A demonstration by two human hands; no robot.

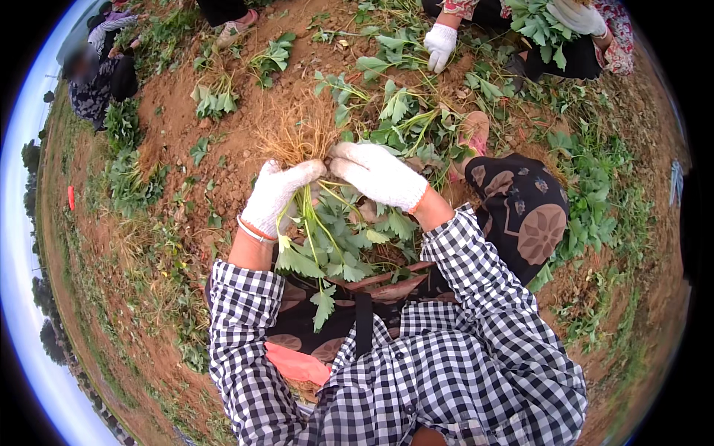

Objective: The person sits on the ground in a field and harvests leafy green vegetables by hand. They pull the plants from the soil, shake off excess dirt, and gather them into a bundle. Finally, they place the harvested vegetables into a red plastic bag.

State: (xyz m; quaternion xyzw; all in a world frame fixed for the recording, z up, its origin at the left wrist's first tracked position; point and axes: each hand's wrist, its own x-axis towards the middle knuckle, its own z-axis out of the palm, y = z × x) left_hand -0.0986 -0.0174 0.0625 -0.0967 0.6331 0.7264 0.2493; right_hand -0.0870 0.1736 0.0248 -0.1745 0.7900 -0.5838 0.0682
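A bunch of leafy green plants with bare roots (298,131) is gripped by my left hand (279,192), which wears a white knit glove. The tan roots fan out beyond the thumb, and the green stems (312,217) and lobed leaves (334,256) hang toward my lap. Also in a white glove, my right hand (379,175) closes its fingertips at the base of the stems, against my left thumb. Its fingers hide part of the stems there.
Loose plants (404,111) lie on the brown soil (184,125) ahead. Across from me, a person's gloved hand (440,45) reaches to plants on the ground. Another person (92,83) crouches far left. Piled plants (134,181) lie left, more plants (585,212) right of my knee (524,217).
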